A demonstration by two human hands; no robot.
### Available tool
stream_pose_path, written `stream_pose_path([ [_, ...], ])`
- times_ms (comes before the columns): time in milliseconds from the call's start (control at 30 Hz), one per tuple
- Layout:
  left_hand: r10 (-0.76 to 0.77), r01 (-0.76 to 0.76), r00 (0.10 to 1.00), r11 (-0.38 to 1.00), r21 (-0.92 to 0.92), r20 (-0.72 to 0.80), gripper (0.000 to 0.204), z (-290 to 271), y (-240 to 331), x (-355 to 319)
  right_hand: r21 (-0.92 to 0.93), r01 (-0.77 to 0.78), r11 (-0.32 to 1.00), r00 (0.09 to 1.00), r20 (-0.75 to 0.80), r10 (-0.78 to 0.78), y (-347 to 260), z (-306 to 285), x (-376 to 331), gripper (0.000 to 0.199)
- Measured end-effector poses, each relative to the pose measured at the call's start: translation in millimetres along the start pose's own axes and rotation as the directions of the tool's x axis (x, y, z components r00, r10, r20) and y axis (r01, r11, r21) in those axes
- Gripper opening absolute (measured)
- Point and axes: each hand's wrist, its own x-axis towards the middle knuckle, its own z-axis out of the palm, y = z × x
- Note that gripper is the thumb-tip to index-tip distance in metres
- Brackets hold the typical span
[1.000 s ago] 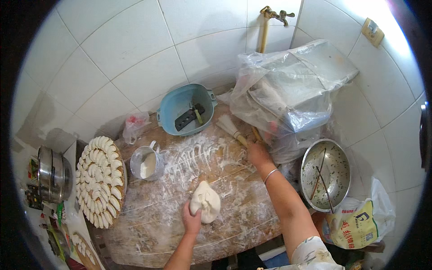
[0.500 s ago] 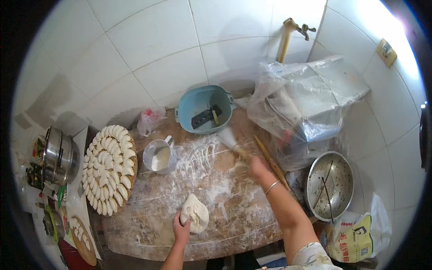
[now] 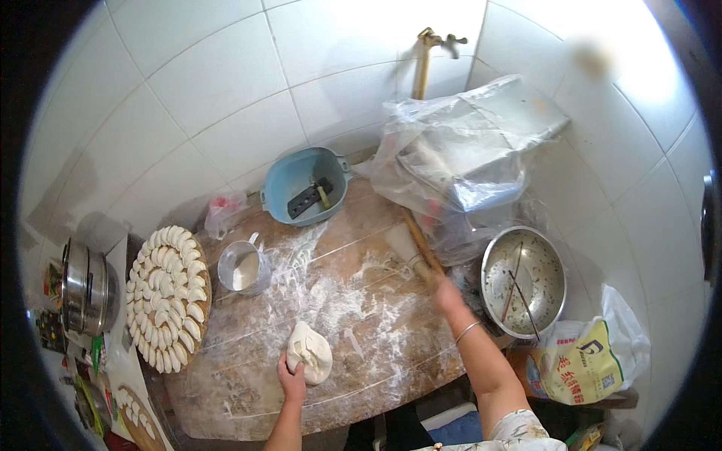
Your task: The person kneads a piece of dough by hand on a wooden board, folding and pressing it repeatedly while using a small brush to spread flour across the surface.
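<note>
My left hand (image 3: 292,382) grips the near left edge of a lump of white dough (image 3: 311,356), thumb on top, on the floury wooden board (image 3: 226,391). Off to the right, my right hand (image 3: 447,295) is closed around the handle of a flat brush (image 3: 404,244) with a pale, wide head, somewhat blurred. The brush head is low over the board, beside a long wooden rolling pin (image 3: 423,242). White flour (image 3: 331,289) lies streaked across the middle of the board.
A round tray of dumplings (image 3: 167,297) stands at the left, near a clear jug of flour (image 3: 245,270). Behind are a blue basin (image 3: 280,199) and a plastic-covered object (image 3: 466,161). A steel bowl with chopsticks (image 3: 560,289) and a flour bag (image 3: 583,368) are at the right.
My right hand has drawn the brush nearer to me and rightward, from beside the basin to the rolling pin. My left hand stays on the dough. The whole view has shifted.
</note>
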Motion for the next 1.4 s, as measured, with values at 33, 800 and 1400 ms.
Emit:
stream_pose_path([
  [33, -0.019, 0.019, 1.0, 0.998, -0.055, -0.008, 0.057, -2, -8, 3, -0.06, 0.004, 0.998, 0.997, 0.076, 0.001, -1, 15, -12, 0.035],
  [800, -0.211, 0.167, 0.957, 0.961, 0.218, 0.199, 0.054, -5, 32, 19, 0.144, -0.158, 0.977, 0.983, -0.074, 0.17, 47, 30, -163, 0.038],
  [1400, -0.051, 0.035, 0.996, 0.979, 0.201, 0.075, 0.052, -9, 36, 7, 0.075, 0.015, 0.997, 0.92, -0.392, 0.016, 39, 85, -320, 0.038],
])
